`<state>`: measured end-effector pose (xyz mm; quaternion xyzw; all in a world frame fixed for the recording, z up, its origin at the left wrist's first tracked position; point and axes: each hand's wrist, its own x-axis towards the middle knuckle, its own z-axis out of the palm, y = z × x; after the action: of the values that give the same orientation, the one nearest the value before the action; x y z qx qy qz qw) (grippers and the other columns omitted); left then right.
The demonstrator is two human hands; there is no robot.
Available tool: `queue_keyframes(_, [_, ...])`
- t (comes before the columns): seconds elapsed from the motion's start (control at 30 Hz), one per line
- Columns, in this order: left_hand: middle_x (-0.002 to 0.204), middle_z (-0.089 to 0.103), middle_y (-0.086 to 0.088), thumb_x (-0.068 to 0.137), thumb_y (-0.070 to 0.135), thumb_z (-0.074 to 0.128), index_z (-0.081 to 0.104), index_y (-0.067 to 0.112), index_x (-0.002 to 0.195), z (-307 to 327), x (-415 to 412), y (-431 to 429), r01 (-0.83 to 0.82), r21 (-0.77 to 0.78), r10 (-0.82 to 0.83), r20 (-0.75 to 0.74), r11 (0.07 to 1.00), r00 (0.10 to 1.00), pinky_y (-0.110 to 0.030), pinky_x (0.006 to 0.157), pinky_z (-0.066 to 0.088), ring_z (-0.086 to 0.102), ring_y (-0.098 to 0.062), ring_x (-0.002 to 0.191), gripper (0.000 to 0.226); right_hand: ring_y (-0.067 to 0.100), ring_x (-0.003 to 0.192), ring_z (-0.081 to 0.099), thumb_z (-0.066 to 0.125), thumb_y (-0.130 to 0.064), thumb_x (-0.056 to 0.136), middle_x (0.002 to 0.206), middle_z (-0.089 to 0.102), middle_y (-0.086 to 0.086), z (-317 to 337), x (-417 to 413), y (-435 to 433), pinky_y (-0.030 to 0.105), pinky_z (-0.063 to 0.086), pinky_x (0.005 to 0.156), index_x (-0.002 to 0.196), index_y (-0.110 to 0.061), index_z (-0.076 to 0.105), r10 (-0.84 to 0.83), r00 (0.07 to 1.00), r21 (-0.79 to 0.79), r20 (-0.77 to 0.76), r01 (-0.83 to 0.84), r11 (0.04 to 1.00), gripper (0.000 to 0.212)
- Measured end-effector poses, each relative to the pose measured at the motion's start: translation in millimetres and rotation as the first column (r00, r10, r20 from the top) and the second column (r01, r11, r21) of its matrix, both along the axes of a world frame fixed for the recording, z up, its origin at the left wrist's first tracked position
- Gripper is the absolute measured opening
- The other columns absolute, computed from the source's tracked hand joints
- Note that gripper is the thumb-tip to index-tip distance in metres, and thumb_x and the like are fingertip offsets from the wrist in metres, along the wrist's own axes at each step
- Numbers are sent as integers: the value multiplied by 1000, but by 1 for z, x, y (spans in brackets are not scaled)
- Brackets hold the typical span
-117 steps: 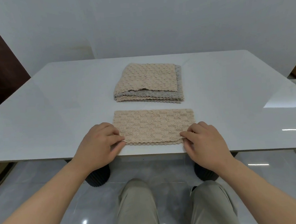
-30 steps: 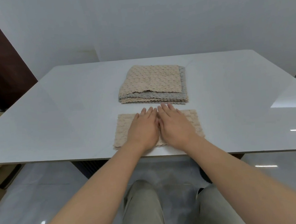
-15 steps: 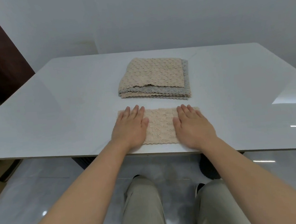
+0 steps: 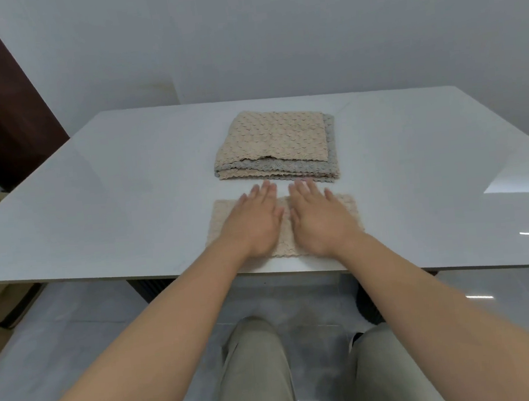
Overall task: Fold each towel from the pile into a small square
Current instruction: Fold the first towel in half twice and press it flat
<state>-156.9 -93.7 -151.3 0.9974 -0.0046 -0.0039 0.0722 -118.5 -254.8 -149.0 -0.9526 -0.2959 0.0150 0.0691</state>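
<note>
**Both palms flat on the folded towel**

At the desk's (image 4: 96,216) near edge, the beige towel (image 4: 219,217) lies folded into a strip. The left hand (image 4: 254,225) and right hand (image 4: 318,221) rest on its middle side by side, fingers spread flat, gripping nothing. Just beyond sits the pile (image 4: 276,147) of beige and grey towels.

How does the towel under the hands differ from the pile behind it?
The beige towel lies as one thin, flat strip at the table's near edge, under the left hand and right hand; the pile is thick, squarer, untouched. The towel is all beige; the pile shows grey layers too. Both share a bumpy weave.
</note>
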Motion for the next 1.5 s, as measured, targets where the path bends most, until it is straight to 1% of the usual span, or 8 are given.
queue_keyframes(0.27, [170,-3,8,107,48,5,0,30,162,-17,-8,18,-37,4,38,-43,999,998,-40,127,-1,-7,-16,156,59,14,156,-2,9,-44,107,170,3,-2,-18,-1,-10,37,0,126,162,-17,7,-42,997,11,-64,43,999,62])
queue_keyframes(0.57, [169,-11,5,106,48,5,-5,26,162,-17,-26,58,-201,-42,196,-101,979,975,-46,126,-4,-11,-17,156,61,16,156,-5,7,-44,107,170,-2,-5,-17,6,-49,42,1,127,163,-19,2,-213,971,-5,-111,214,977,61])
queue_keyframes(0.73, [169,-12,3,106,49,3,-8,22,162,-10,-25,56,-197,52,203,-136,979,970,-51,125,-8,-12,-22,156,63,19,156,-5,6,-44,106,170,-4,-1,-13,6,-56,46,-1,126,162,-16,0,-261,956,-31,-134,259,965,63])
queue_keyframes(0.83, [169,-12,-2,106,51,7,-8,16,161,-1,-24,52,-146,123,159,-103,982,982,-50,125,-8,-14,-22,155,67,23,156,6,14,-40,107,170,5,7,-4,5,-53,46,11,124,161,-10,10,-280,953,17,-116,283,959,62])
queue_keyframes(0.93, [169,-11,1,104,60,19,-5,18,162,12,-22,39,36,42,-34,-52,998,998,-44,127,-4,-10,-17,156,76,33,127,50,40,-18,98,139,50,14,7,4,-53,41,41,92,135,-6,46,-381,924,64,17,380,923,40])
queue_keyframes(1.0, [168,-9,4,98,68,32,-1,21,162,21,-20,30,162,-21,-164,-69,986,984,-41,127,-1,-8,-13,156,86,32,107,55,45,-9,90,117,57,12,14,3,-53,36,36,77,115,-8,53,-449,892,23,51,448,894,26])
queue_keyframes(1.27, [169,-2,11,76,79,63,5,23,163,46,12,19,263,-13,-253,-318,965,914,-41,127,5,-2,-11,156,118,31,124,50,33,-43,104,134,52,12,16,4,-50,41,41,97,133,-10,51,-620,782,-38,-64,619,785,48])
queue_keyframes(1.5, [169,-1,13,72,72,73,3,25,162,37,19,17,245,-12,-231,-384,969,894,-38,126,10,2,-11,156,124,30,125,50,30,-40,103,136,53,10,23,1,-42,41,37,101,136,-19,54,-603,792,-197,-100,578,792,47])
